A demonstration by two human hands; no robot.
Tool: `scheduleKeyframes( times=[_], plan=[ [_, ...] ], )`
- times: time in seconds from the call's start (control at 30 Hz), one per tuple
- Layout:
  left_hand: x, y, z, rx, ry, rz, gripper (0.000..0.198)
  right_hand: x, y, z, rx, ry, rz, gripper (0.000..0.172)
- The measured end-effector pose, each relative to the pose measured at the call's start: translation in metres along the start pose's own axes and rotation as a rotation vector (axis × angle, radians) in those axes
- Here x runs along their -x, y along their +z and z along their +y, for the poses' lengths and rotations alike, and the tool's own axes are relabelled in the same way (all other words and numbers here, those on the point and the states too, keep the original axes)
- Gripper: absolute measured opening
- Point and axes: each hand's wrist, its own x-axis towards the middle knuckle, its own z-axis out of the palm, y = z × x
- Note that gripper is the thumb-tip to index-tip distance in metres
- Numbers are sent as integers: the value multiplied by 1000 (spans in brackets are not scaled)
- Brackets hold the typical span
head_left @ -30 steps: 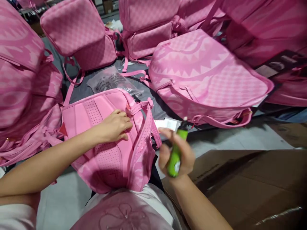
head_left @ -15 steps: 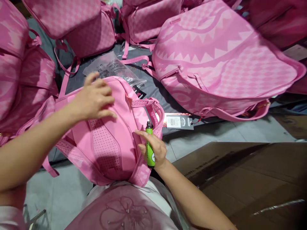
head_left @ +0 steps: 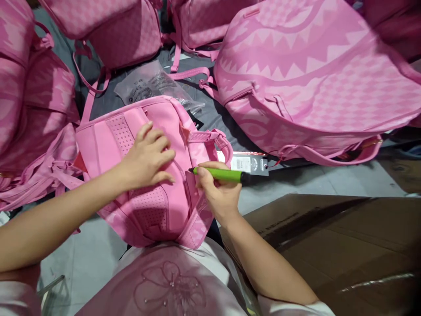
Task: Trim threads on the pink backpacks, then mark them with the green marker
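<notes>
A small pink backpack lies back side up against my lap, its padded back panel with dotted mesh facing me. My left hand rests on that panel, fingers spread and holding nothing. In my right hand is a green marker with a black tip, gripped like a pen. The tip points left, at or just above the backpack's right edge; whether it touches, I cannot tell. A hang tag with a barcode sticks out to the right of the backpack's strap.
A large pink backpack with a shark-teeth print lies at the right. More pink backpacks stand along the back and left. A clear plastic bag lies on the dark cloth. A brown cardboard box is at lower right.
The marker has turned from upright to nearly level, tip now to the left, in my right hand's pen grip. My left hand has moved right and down onto the back panel.
</notes>
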Motion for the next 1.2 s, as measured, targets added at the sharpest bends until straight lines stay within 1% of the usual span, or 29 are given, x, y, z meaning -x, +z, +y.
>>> scheduleKeyframes(
  times=[0.07, 0.13, 0.23, 0.4, 0.47, 0.6, 0.67, 0.77, 0.9, 0.97, 1.2],
  plan=[
    [0, 5, 15, 49, -46, -49, 45, -3, 5, 0, 35, 3, 34, 24],
    [2, 8, 23, 85, -88, -43, 34, -4, 8, 2, 63, -11, 59, 24],
    [9, 12, 28, 137, -89, -15, 22, 0, 12, 4, 79, -28, 44, 22],
    [17, 19, 29, 177, -90, 17, 21, 6, 13, 7, 211, -101, -27, 17],
    [17, 20, 30, 199, -105, 8, 20, 7, 13, 9, 264, -141, -32, 17],
    [16, 19, 32, 237, -124, -4, 19, 8, 13, 11, 264, -190, -25, 17],
    [16, 18, 32, 264, -137, -4, 20, 8, 15, 11, 262, -184, -16, 17],
    [16, 21, 32, 324, -162, 2, 21, 8, 17, 9, 245, -164, 31, 18],
    [18, 25, 33, 408, -202, -3, 17, 9, 20, 7, 252, -182, 28, 16],
    [19, 27, 33, 436, -211, -2, 17, 10, 21, 7, 240, -178, 71, 16],
    [19, 29, 33, 539, -280, 18, 22, 13, 25, 3, 182, -148, 115, 18]
  ],
)
